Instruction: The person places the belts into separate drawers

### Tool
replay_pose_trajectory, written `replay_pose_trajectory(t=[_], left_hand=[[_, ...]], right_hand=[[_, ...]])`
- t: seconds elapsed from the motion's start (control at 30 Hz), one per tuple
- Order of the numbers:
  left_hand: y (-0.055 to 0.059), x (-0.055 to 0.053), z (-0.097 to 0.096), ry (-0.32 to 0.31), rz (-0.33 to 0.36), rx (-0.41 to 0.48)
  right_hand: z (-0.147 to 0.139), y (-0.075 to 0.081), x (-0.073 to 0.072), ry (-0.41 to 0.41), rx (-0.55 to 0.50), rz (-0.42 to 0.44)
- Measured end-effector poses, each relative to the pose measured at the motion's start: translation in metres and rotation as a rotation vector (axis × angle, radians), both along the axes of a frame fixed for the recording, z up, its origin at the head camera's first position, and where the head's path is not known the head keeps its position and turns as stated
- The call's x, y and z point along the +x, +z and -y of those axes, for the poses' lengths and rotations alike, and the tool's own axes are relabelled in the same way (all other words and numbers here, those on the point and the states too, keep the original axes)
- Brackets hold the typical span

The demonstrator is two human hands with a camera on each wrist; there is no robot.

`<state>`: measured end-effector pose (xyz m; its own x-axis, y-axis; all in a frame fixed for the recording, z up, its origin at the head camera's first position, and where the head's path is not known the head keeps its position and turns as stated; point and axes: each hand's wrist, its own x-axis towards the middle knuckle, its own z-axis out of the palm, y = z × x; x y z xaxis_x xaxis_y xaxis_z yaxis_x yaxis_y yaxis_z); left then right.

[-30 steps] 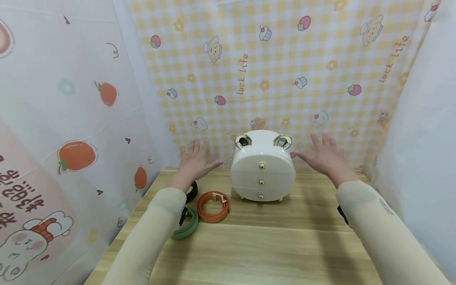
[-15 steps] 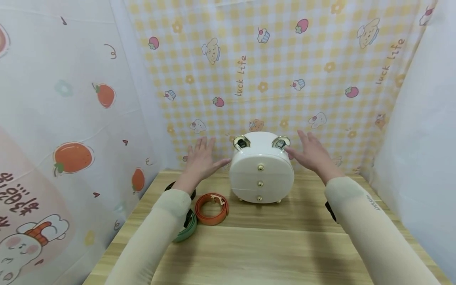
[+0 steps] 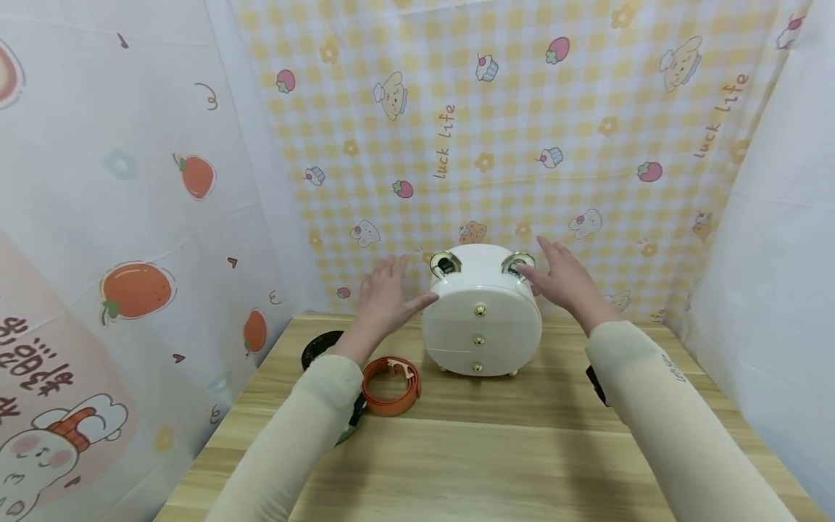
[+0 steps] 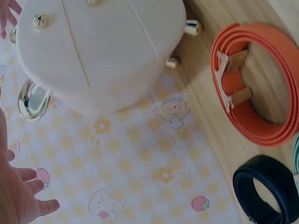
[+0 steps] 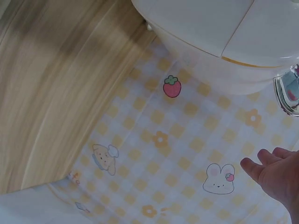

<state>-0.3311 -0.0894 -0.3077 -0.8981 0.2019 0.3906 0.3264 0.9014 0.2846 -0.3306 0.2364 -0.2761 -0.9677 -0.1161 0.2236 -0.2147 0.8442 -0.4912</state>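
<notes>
A glossy white rounded drawer box (image 3: 483,330) with gold knobs and two gold-rimmed ears stands at the back of the table. My left hand (image 3: 386,297) is held up at its left side, fingers spread and thumb overlapping the box's upper left edge. On the other side, my right hand (image 3: 564,279) is raised with straight fingers, its thumb overlapping the right ear (image 3: 518,264). Both hands hold nothing. In the left wrist view the left hand's fingers (image 4: 35,186) extend near the left ear (image 4: 33,100); in the right wrist view the right hand (image 5: 275,175) is below the box's side.
Left of the box lie a coiled orange belt (image 3: 391,388) with a metal buckle, a coiled black belt (image 3: 318,346) and a green belt (image 3: 349,433) mostly hidden under the left sleeve. Patterned cloth walls (image 3: 365,145) enclose the wooden table (image 3: 489,464) behind and at both sides.
Both hands have moved inward toward the box, the left one rightward and the right one leftward. The box and belts have stayed in place, though the left forearm covers more of the green belt.
</notes>
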Motion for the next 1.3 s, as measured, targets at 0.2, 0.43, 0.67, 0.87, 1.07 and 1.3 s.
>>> replay_pose_trajectory(t=[0.2,0.43,0.67,0.87,1.07,1.3], left_hand=[[-0.009,0.004,-0.011,-0.011,-0.012,0.074],[-0.017,0.01,-0.026,-0.017,-0.049,0.177],[-0.025,0.017,-0.042,-0.044,-0.118,0.253],[-0.033,0.021,-0.052,-0.048,-0.148,0.323],[-0.039,0.027,-0.059,-0.059,-0.124,0.437],[-0.05,0.032,-0.069,-0.082,-0.114,0.463]], right_hand=[[0.003,-0.002,-0.004,0.007,-0.021,-0.026],[0.006,-0.004,-0.009,0.007,-0.035,-0.077],[0.01,-0.007,-0.008,-0.009,-0.071,-0.119],[0.015,-0.009,-0.011,-0.015,-0.079,-0.155],[0.018,-0.012,-0.014,-0.03,-0.08,-0.166],[0.021,-0.015,-0.016,-0.047,-0.072,-0.17]])
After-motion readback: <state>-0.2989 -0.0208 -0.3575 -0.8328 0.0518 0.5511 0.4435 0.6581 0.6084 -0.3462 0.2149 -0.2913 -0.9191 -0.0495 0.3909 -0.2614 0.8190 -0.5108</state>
